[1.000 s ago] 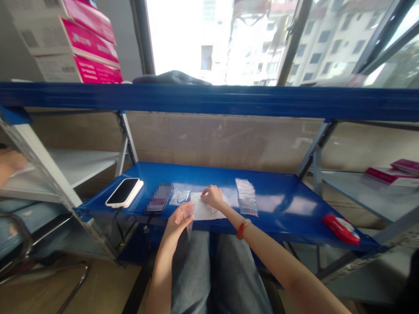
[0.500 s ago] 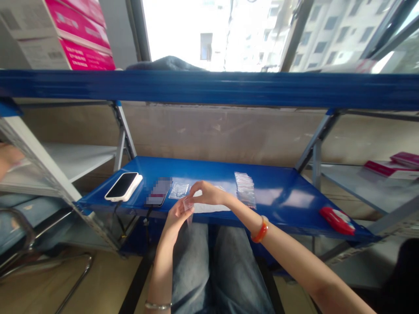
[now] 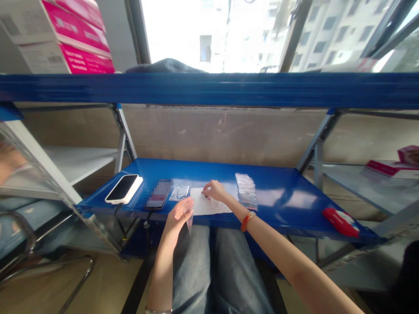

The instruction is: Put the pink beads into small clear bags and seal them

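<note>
My left hand (image 3: 180,211) is closed on a clear plastic bag (image 3: 190,223), which hangs from the fingers at the table's front edge. Over a white sheet (image 3: 198,208) my right hand (image 3: 214,191) has its fingertips pinched together. Something small and dark seems to be at those fingertips, too small to name. To the left of the sheet lies a small pile of clear plastic bags (image 3: 179,191). On its right is a row of overlapping clear packets (image 3: 246,192), close to my right wrist.
A white-cased phone (image 3: 123,189) and a second, blurred-out phone (image 3: 159,195) lie on the left of the blue table (image 3: 278,183). A red-and-white object (image 3: 340,221) sits at its right end. Above runs a blue shelf beam (image 3: 209,90). Another person's arm shows at far left.
My right hand has left my left hand and moved right, down to the white sheet. My left hand stays in place with the plastic bag.
</note>
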Motion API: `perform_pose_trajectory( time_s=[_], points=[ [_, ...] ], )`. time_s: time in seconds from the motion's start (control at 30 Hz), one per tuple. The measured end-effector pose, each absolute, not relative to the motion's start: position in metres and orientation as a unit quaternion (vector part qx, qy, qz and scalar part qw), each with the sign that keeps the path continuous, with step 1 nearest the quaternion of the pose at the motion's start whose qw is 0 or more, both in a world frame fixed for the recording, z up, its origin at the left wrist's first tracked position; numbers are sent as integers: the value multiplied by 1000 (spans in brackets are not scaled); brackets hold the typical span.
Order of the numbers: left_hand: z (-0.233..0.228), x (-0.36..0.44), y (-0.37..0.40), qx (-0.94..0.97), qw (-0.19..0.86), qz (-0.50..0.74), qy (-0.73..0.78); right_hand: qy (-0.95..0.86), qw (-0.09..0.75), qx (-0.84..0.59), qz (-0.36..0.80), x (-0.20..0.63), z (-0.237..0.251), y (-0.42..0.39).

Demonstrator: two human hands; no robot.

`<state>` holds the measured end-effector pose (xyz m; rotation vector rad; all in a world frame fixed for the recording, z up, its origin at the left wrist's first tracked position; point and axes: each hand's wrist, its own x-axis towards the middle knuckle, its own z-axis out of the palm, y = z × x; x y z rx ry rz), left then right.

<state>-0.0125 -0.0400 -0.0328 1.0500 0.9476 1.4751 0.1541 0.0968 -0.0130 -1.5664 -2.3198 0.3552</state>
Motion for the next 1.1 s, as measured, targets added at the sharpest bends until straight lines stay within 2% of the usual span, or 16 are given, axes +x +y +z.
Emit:
perform_pose_trajectory(
  time_s=[0.77, 0.97, 1.1],
  points=[
    [-28, -10, -41, 433, 511, 619, 411, -790, 165, -574, 136, 154, -13, 109],
    [-30, -7, -39, 433, 496, 627, 417, -793, 217, -536, 191, 155, 26, 107],
    [-31, -2, -38, 421, 507, 632, 408, -829, 274, -401, 276, 148, 65, 76]
  ],
)
